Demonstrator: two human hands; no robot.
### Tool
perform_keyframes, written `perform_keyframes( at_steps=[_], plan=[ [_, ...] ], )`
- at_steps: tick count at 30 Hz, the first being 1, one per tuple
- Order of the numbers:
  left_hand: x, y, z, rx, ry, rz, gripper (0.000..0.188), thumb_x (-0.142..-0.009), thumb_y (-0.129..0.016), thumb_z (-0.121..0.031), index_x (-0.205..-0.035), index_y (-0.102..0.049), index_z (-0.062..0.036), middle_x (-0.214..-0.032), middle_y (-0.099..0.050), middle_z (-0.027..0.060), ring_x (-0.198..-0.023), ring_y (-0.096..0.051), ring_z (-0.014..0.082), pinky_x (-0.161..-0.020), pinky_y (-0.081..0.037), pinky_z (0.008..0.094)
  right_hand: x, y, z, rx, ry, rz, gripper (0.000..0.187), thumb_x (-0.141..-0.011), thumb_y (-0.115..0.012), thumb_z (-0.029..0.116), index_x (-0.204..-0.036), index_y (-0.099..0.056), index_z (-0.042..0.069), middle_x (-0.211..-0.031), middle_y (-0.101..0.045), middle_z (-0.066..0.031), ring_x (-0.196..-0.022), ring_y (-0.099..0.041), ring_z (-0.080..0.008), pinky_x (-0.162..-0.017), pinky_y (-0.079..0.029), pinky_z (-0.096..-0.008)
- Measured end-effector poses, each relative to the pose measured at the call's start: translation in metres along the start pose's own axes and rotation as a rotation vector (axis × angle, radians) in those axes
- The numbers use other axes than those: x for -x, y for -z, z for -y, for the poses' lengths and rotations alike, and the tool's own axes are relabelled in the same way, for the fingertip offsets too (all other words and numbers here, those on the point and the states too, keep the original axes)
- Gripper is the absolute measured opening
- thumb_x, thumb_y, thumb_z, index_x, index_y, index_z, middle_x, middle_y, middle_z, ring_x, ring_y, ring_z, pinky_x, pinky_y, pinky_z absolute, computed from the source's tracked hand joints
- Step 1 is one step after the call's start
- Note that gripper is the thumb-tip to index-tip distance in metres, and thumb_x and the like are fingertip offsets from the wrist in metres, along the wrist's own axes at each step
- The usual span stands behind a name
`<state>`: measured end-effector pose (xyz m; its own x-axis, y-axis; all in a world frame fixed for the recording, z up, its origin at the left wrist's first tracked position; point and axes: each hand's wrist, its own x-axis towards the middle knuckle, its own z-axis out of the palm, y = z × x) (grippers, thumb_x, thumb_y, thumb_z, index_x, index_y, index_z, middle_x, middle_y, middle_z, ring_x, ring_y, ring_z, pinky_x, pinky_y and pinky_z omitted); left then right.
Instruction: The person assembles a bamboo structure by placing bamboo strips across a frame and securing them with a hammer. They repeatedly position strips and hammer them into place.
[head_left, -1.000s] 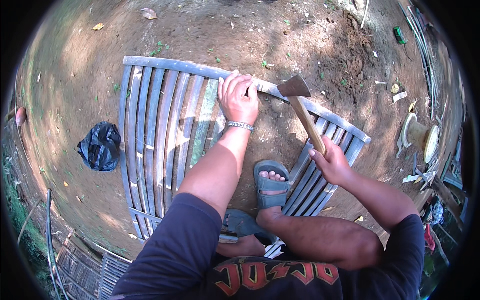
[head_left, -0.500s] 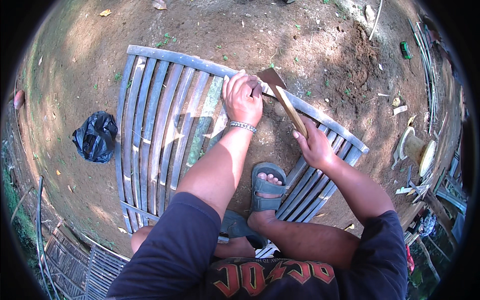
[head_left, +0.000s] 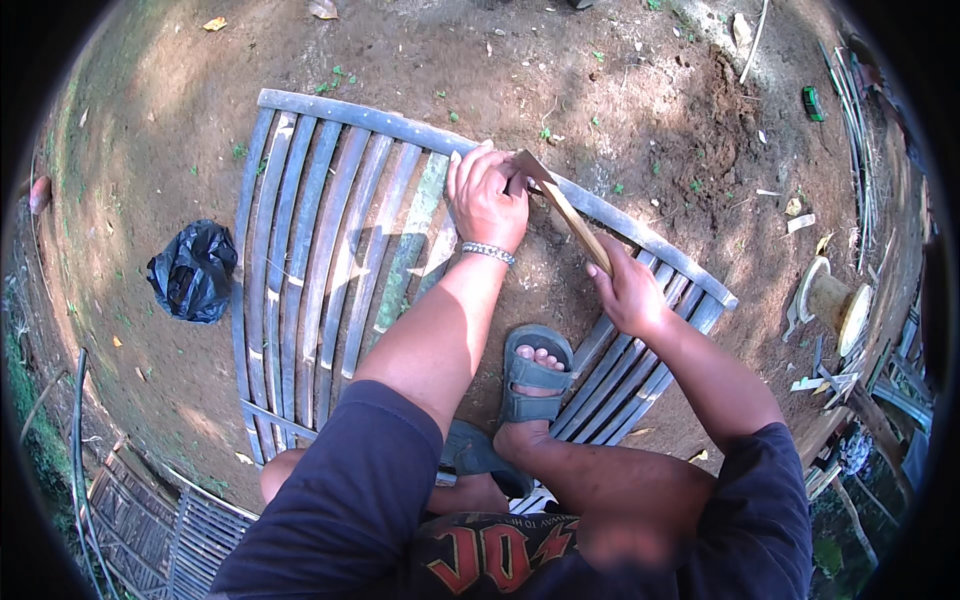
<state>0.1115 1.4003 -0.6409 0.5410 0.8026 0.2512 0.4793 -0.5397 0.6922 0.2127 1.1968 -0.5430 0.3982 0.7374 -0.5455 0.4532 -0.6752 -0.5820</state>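
A weathered grey slatted panel (head_left: 345,115), apparently bamboo, lies on the ground with a gap in its slats around my feet. At its far rail is my left hand (head_left: 490,205), a chain bracelet on the wrist and the fingers curled over the rail. My right hand (head_left: 630,290) is closed around the wooden handle of a hatchet-like tool (head_left: 568,218). Its flat dark blade shows nearly edge-on, over the rail and just right of my left fingers. Whether the blade touches the rail, I cannot tell.
My sandalled foot (head_left: 537,375) stands in the gap. Left of the panel sits a black plastic bag (head_left: 192,272). A pale spool-shaped object (head_left: 838,305) lies at the right, with sticks (head_left: 858,150) beyond it and a small green object (head_left: 812,103) nearby.
The hatchet-like tool's blade has turned from showing its broad face to nearly edge-on, shifting slightly left toward my left hand. My left hand stays on the rail.
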Motion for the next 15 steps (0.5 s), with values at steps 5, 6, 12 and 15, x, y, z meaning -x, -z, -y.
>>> perform_keyframes(
  at_steps=[5,6,12,15],
  plan=[
    [0.0001,-0.0002,-0.0008,0.006,0.02,-0.026,0.013,-0.075,-0.08,-0.012,-0.087,-0.075,-0.013,-0.105,-0.071,0.0035,-0.121,-0.063,0.0259,-0.114,-0.037,0.0506,0.0035,0.0015,0.0026,-0.018,0.026,-0.073,0.046,-0.105,-0.055,0.025,-0.145,-0.041,0.007,-0.113,-0.067,-0.0308,-0.103,-0.065,-0.0515,-0.087,-0.052,-0.0567],
    [-0.0001,0.0002,-0.0012,0.008,0.011,-0.018,0.012,-0.075,-0.08,-0.012,-0.087,-0.075,-0.0131,-0.105,-0.071,0.0033,-0.121,-0.063,0.0258,-0.114,-0.037,0.0506,0.0035,0.0019,0.0015,-0.011,0.037,-0.073,0.046,-0.105,-0.055,0.025,-0.145,-0.041,0.007,-0.113,-0.067,-0.0307,-0.103,-0.065,-0.0514,-0.088,-0.052,-0.0567],
    [-0.0008,-0.0007,-0.0003,0.007,-0.008,-0.03,0.012,-0.076,-0.081,-0.013,-0.086,-0.074,-0.0127,-0.104,-0.071,0.0027,-0.121,-0.063,0.0255,-0.113,-0.039,0.0506,0.0002,0.0024,0.0009,0.004,0.018,-0.074,0.046,-0.105,-0.055,0.024,-0.145,-0.041,0.007,-0.113,-0.067,-0.0304,-0.103,-0.065,-0.0511,-0.089,-0.051,-0.0564],
    [-0.0009,-0.0006,-0.0004,-0.012,-0.022,-0.033,0.012,-0.075,-0.082,-0.014,-0.085,-0.074,-0.0122,-0.103,-0.071,0.0026,-0.12,-0.064,0.0257,-0.111,-0.04,0.0505,0.0016,0.0009,-0.0018,0.011,0.036,-0.075,0.047,-0.105,-0.055,0.025,-0.146,-0.041,0.007,-0.115,-0.066,-0.0309,-0.104,-0.065,-0.051,-0.089,-0.051,-0.0566]
  ],
)
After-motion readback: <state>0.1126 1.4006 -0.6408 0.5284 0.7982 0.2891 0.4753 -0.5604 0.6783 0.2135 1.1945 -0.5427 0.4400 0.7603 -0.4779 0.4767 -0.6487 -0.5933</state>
